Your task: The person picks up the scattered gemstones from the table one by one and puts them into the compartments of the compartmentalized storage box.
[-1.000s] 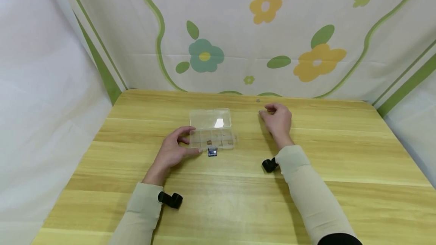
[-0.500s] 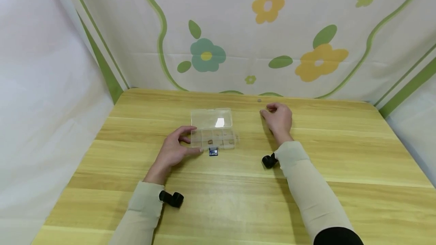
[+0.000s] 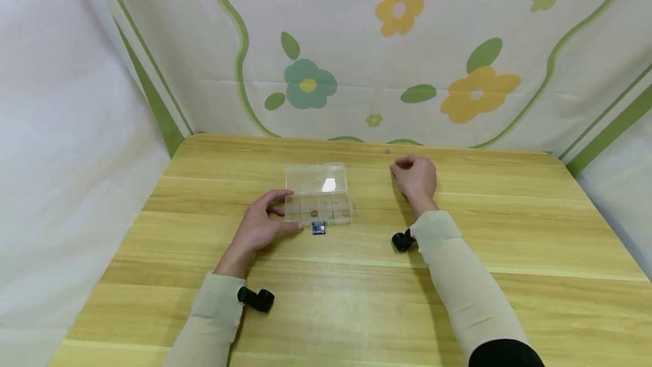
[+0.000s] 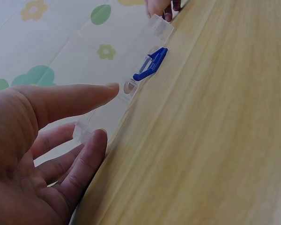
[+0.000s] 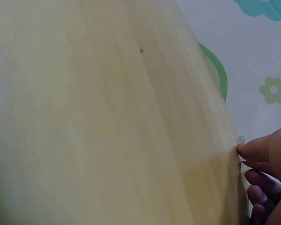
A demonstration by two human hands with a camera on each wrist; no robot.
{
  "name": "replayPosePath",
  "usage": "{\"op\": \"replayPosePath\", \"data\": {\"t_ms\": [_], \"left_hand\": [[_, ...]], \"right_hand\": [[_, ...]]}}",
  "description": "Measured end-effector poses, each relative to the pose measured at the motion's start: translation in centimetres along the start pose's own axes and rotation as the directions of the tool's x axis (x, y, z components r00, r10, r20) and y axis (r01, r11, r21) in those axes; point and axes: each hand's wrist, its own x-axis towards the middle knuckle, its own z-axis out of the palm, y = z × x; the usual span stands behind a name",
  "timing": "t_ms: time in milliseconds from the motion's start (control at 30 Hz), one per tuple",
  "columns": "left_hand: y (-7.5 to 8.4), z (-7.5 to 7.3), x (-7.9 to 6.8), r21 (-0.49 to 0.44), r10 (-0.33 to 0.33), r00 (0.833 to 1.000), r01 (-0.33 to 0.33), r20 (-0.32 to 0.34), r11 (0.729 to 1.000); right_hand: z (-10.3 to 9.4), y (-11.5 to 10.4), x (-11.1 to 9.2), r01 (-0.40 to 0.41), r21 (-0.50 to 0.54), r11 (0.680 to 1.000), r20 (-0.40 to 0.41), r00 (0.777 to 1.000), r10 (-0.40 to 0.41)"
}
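A clear plastic compartment box lies with its lid tipped back, a few small brownish pieces in its cells. My left hand holds its left end, thumb along the front wall and fingers round the end and back. The blue latch hangs at the front, right of my thumb. Farther right, my right hand is down at the table with thumb and index finger pinched together on a small piece, nearly all hidden by the fingertips. Just beyond them lies a small grey round piece.
The wooden table ends at a back edge close beyond my right hand. A white cloth with printed flowers hangs behind it, and white cloth also stands at both sides. Black wrist cameras sit on both sleeves.
The thumb and index finger of my right hand have drawn closer together at the table. My left hand and the box have stayed in place.
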Motion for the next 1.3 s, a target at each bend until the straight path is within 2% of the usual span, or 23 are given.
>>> {"op": "replayPosePath", "data": {"t_ms": [567,1133,1300], "left_hand": [[0.14,0.02,-0.11,0.001,0.005,1.000,-0.005,-0.002,1.000],[0.06,0.04,-0.05,-0.026,-0.002,1.000,0.002,0.002,1.000],[0.08,0.06,-0.11,-0.015,0.003,1.000,-0.003,-0.002,1.000]], "right_hand": [[-0.15,0.08,-0.15,-0.036,0.011,0.999,-0.002,0.999,0.036],[-0.08,-0.07,-0.79,-0.004,0.025,1.000,-0.011,1.000,0.005],[-0.03,-0.03,-1.00,0.032,0.014,0.999,-0.011,0.999,-0.031]]}}
